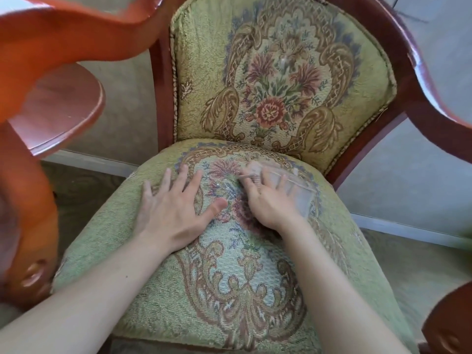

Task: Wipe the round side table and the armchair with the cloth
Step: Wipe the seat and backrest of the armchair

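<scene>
The armchair has a green floral seat cushion (158, 290) and a matching padded backrest (281, 80) in a glossy red-brown wooden frame. My left hand (173, 213) lies flat on the seat, fingers spread, holding nothing. My right hand (270, 200) presses a pale, thin cloth (298, 186) against the seat near its back; the cloth is blurred and partly hidden under my fingers. The round side table (63, 111), red-brown wood, stands to the left behind the chair's arm.
The chair's left armrest (38, 60) curves across the upper left and down the left edge, very close to the camera. The right armrest (434, 80) sweeps along the right side. Patterned greenish carpet (408, 264) and a pale wall surround the chair.
</scene>
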### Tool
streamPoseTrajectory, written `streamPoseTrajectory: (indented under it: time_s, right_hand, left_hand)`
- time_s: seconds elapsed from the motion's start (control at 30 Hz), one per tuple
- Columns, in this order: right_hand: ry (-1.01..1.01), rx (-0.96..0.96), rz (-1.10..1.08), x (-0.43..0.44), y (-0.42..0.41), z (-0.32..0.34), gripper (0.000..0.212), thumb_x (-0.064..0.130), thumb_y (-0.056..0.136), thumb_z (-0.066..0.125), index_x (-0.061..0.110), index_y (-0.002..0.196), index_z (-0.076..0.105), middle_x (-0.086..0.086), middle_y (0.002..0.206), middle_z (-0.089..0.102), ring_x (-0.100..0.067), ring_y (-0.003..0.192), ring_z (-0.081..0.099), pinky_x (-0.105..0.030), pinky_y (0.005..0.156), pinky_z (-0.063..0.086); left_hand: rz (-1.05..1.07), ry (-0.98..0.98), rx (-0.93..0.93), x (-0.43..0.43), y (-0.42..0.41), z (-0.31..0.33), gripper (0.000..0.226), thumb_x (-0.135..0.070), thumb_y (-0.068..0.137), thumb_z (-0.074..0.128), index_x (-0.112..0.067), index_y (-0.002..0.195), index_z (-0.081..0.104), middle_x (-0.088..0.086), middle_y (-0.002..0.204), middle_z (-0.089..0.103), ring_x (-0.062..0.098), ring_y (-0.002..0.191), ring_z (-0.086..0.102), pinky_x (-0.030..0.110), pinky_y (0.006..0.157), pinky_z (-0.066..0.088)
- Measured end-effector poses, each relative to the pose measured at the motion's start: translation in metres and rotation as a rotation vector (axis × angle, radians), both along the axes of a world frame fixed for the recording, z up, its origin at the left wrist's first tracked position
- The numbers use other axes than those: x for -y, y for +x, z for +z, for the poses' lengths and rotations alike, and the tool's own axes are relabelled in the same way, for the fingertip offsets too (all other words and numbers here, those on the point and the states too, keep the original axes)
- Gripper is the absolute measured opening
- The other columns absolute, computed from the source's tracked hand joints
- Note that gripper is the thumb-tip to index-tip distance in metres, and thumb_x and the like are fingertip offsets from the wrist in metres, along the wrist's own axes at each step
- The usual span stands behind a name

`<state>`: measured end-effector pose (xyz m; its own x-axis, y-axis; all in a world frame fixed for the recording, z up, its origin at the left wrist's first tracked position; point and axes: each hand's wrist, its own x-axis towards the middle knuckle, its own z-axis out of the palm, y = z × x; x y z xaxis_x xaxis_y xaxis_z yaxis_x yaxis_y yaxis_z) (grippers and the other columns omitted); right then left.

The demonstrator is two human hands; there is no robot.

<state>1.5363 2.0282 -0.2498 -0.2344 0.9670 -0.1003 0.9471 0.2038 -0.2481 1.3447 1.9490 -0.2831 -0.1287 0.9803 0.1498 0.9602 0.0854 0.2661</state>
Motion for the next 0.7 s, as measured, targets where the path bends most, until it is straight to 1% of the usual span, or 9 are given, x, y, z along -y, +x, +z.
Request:
streamPoseTrajectory:
  time_s: [0.1,0.2,0.33,0.47,0.5,0.57,0.63,0.67,0.7]
  right_hand:
    - [-0.016,0.025,0.164,0.003,-0.039,0.003,0.064,0.064,0.098,0.005,0.043,0.158,0.015,0.0,0.17,-0.005,-0.042,0.151,-0.016,-0.061,0.117,-0.017]
    - [-0.022,0.007,0.251,0.008,-0.044,0.006,0.052,0.058,0.103,0.01,0.053,0.155,0.012,0.005,0.17,0.0,-0.041,0.153,-0.011,-0.06,0.118,-0.014]
    - [-0.013,-0.046,0.343,0.035,-0.031,0.007,0.051,0.057,0.104,0.01,0.054,0.154,0.009,0.011,0.169,0.009,-0.034,0.155,-0.004,-0.056,0.122,-0.008]
    - [-0.058,-0.145,0.398,0.061,-0.016,0.015,0.048,0.05,0.106,0.013,0.052,0.154,0.007,0.003,0.166,0.022,-0.025,0.155,0.001,-0.046,0.125,-0.007]
    - [-0.076,-0.171,0.411,0.068,-0.012,0.017,0.046,0.05,0.106,0.013,0.055,0.152,0.007,0.0,0.165,0.025,-0.02,0.155,0.001,-0.041,0.125,-0.007]
    - [-0.147,-0.226,0.382,0.083,-0.002,0.022,0.04,0.057,0.102,0.014,0.075,0.138,0.013,-0.001,0.164,0.027,-0.009,0.152,0.001,-0.03,0.121,-0.004]
    - [-0.261,-0.37,0.31,0.096,0.009,0.027,0.032,0.066,0.096,0.016,0.089,0.119,0.02,0.015,0.162,0.027,-0.002,0.149,0.006,-0.03,0.119,0.006]
    - [-0.323,-0.491,0.29,0.1,0.017,0.031,0.033,0.066,0.096,0.02,0.086,0.121,0.027,0.026,0.158,0.029,0.002,0.147,0.015,-0.03,0.118,0.013]
    - [-0.379,-0.674,0.251,0.104,0.025,0.035,0.035,0.063,0.098,0.026,0.077,0.126,0.041,0.032,0.153,0.037,0.005,0.143,0.029,-0.029,0.115,0.024]
  left_hand:
    - [0.003,0.002,0.046,0.002,-0.003,0.002,0.11,-0.088,0.073,-0.022,-0.024,0.161,-0.003,-0.006,0.167,-0.006,0.021,0.155,-0.003,0.061,0.123,0.004]
    - [-0.004,0.01,0.084,0.004,-0.003,0.003,0.111,-0.085,0.071,-0.026,-0.023,0.161,-0.002,-0.008,0.167,-0.004,0.019,0.155,-0.004,0.059,0.123,0.001]
    - [-0.017,0.015,0.108,0.005,-0.004,0.005,0.112,-0.085,0.072,-0.025,-0.023,0.161,0.005,-0.008,0.168,-0.001,0.019,0.155,-0.002,0.06,0.123,0.002]
    - [-0.018,0.035,0.118,0.007,-0.005,0.004,0.111,-0.085,0.074,-0.024,-0.024,0.161,0.009,-0.009,0.167,0.002,0.017,0.155,0.0,0.059,0.123,0.001]
    - [-0.016,0.04,0.119,0.006,-0.005,0.004,0.11,-0.084,0.075,-0.024,-0.024,0.161,0.009,-0.009,0.167,0.002,0.017,0.155,0.0,0.058,0.123,0.001]
    - [-0.009,0.048,0.14,0.006,-0.006,0.004,0.109,-0.084,0.075,-0.024,-0.025,0.161,0.01,-0.009,0.167,0.004,0.016,0.155,0.0,0.058,0.124,0.001]
    - [0.001,0.068,0.173,0.006,-0.006,0.003,0.109,-0.083,0.076,-0.025,-0.026,0.161,0.013,-0.01,0.167,0.006,0.015,0.155,0.002,0.057,0.124,0.001]
    - [0.005,0.076,0.181,0.006,-0.007,0.002,0.108,-0.083,0.076,-0.025,-0.027,0.16,0.014,-0.01,0.167,0.006,0.015,0.155,0.003,0.057,0.124,0.001]
    - [0.007,0.08,0.183,0.006,-0.007,0.001,0.107,-0.082,0.077,-0.025,-0.027,0.16,0.014,-0.01,0.167,0.006,0.014,0.155,0.003,0.057,0.124,0.001]
